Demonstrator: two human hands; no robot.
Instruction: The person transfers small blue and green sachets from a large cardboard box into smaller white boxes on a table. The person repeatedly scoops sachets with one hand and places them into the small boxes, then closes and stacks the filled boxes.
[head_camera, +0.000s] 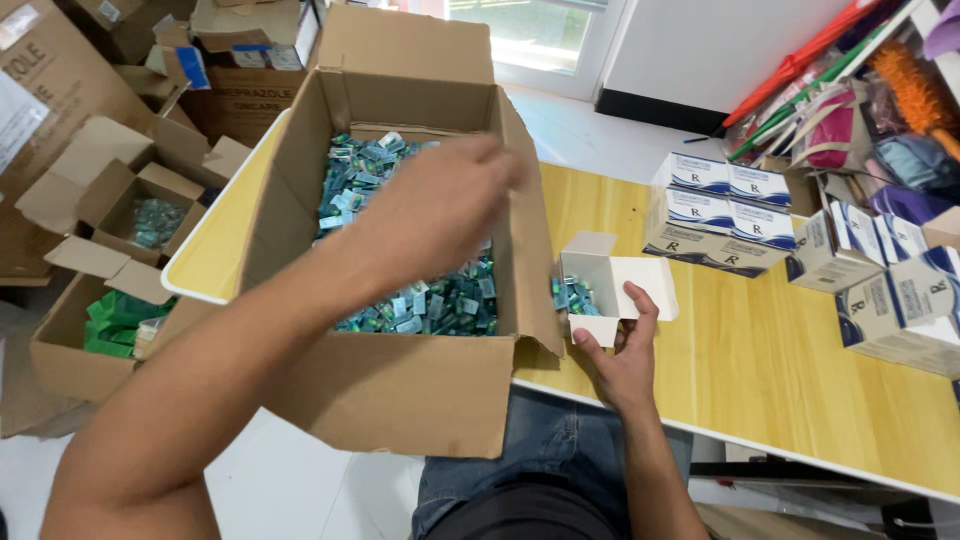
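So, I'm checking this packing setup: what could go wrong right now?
1. The big carton juts past the table edge toward the lap, so it might tip or slide.
2. The small white box lies open on its side, steadied only by the right hand; its packets could spill.
3. The left hand is blurred above loose packets and may scatter some.

packing room: stacked cartons (110, 130), boxes (725, 215)

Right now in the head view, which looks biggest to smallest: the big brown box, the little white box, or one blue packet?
1. Brown box, by far the largest.
2. White box, held by the right hand.
3. One blue packet, smallest.
The gaps are wide, so nearness changes nothing.
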